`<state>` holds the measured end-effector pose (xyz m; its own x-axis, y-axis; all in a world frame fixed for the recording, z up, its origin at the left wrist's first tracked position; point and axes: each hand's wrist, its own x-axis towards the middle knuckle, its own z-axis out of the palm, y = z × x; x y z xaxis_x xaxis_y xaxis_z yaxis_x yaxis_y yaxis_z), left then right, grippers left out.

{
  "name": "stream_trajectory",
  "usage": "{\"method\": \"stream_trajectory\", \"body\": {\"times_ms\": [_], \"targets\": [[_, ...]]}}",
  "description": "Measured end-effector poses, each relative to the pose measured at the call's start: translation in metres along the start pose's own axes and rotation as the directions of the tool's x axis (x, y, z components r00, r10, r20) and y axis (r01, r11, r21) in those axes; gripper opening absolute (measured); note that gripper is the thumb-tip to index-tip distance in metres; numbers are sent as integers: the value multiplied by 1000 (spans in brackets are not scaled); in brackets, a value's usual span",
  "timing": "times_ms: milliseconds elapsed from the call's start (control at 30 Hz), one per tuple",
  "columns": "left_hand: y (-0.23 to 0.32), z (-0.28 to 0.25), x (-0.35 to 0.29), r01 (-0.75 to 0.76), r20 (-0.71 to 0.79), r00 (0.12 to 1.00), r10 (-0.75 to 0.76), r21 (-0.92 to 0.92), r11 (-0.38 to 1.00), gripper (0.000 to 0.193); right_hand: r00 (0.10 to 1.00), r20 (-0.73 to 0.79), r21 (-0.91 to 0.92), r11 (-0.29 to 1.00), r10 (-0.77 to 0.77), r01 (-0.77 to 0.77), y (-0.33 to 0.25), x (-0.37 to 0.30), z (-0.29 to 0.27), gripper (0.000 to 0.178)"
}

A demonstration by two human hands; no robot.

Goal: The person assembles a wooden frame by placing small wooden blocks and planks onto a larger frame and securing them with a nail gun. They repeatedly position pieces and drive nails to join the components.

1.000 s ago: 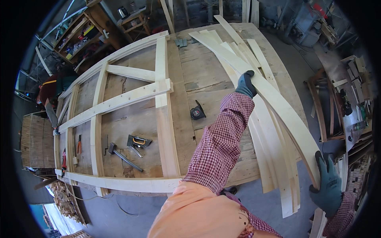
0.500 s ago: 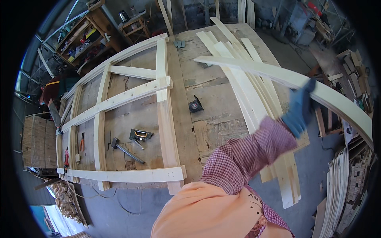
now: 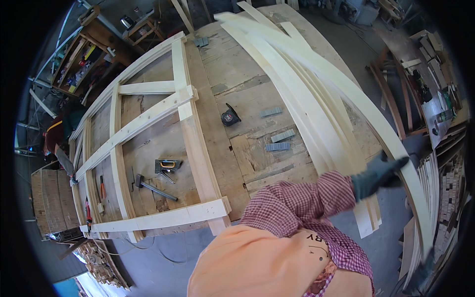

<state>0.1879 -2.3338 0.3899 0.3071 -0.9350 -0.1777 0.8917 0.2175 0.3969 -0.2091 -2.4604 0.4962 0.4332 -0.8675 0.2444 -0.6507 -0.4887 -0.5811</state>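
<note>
A long pale wooden board (image 3: 363, 99) slants from the far side of the worktable down to the lower right, crossing over a pile of similar boards (image 3: 302, 114). My left hand (image 3: 378, 175), in a dark blue-green glove under a checked sleeve, has its fingers closed at the board's edge. Close to the rim, my gloved right hand (image 3: 423, 272) is partly cut off and blurred; it closes at the board's near end. A black tape measure (image 3: 230, 117) and strips of staples (image 3: 277, 146) lie on the tabletop left of the pile.
A wooden frame (image 3: 138, 123) covers the table's left side, with a hammer (image 3: 156, 188) and staple gun (image 3: 168, 166) inside it. Another person (image 3: 59, 143) bends over its far left end. Stacked timber (image 3: 448, 193) stands at the right, shelving (image 3: 76, 64) at the back left.
The board's far end has swung away across the pile, and its near end has dropped lower right. My left hand has moved nearer. My right hand and the staple strips beside the pile now show.
</note>
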Motion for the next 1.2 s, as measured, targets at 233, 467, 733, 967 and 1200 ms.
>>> {"method": "stream_trajectory", "body": {"times_ms": [233, 467, 733, 967, 1200], "targets": [[-11, -282, -37, 378, -264, 925, 273, 696, -610, 101, 876, 482, -489, 839, 31, 239, 110, -25, 247, 59], [24, -387, -75, 429, -139, 893, 429, 557, -712, 86, 778, 447, -762, 643, 442, 73, 114, -13, 306, 52], [53, -399, -49, 228, -215, 969, 120, 597, -769, 77, 813, 549, -513, 846, 194, 144, 126, -2, 320, 58], [24, -384, -67, 436, -329, 895, 300, 513, -739, 76, 817, 574, -382, 863, -59, 331, 30, -16, 351, 73], [21, -355, -107, 750, -599, 654, 462, 595, -290, 49, 816, 528, -21, 958, -234, 288, 10, -40, 351, 66]]}}
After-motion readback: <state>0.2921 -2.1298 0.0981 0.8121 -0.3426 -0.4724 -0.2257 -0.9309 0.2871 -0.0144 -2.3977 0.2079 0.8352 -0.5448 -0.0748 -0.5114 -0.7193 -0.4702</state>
